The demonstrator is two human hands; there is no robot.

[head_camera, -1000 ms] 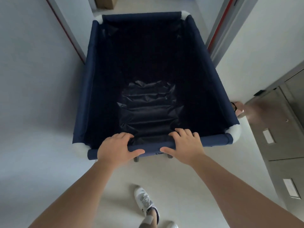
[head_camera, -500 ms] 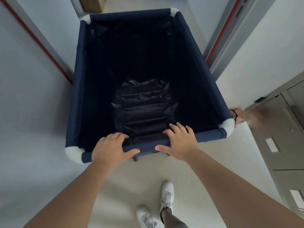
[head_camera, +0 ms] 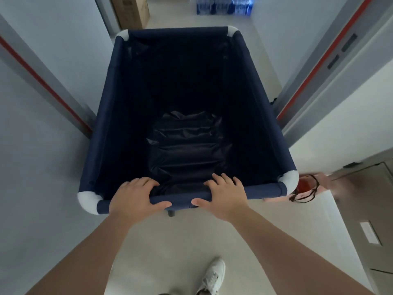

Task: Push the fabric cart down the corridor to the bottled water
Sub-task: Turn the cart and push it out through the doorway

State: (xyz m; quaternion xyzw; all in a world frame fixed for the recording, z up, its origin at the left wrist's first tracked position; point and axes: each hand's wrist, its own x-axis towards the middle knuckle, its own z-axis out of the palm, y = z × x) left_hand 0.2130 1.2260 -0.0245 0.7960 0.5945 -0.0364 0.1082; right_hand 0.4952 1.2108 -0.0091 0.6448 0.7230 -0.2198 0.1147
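The fabric cart [head_camera: 106,107], navy with white corner caps, is being gripped at its near top rail by both hands. The left hand [head_camera: 134,199] is being wrapped over the rail left of centre, fingers [head_camera: 146,182] curled inside, thumb stretched along the outer face. The right hand [head_camera: 225,195] is being clamped on the same rail right of centre, fingers over the top, thumb pointing left along the outside. The two thumbs are being kept near each other, apart. The cart is being held in the middle of a narrow corridor, between grey door frames with red strips on both sides. Inside, only dark wrinkled lining [head_camera: 187,143] is being shown.

The bottled water [head_camera: 223,5], blue-wrapped packs stacked on the floor, is being seen at the far end, well beyond the cart's far rail. A cardboard box [head_camera: 129,11] is standing to its left. A pinkish bag with a dark cord [head_camera: 306,189] is lying just beside the near right corner. One white shoe [head_camera: 212,275] is being seen on the floor below.
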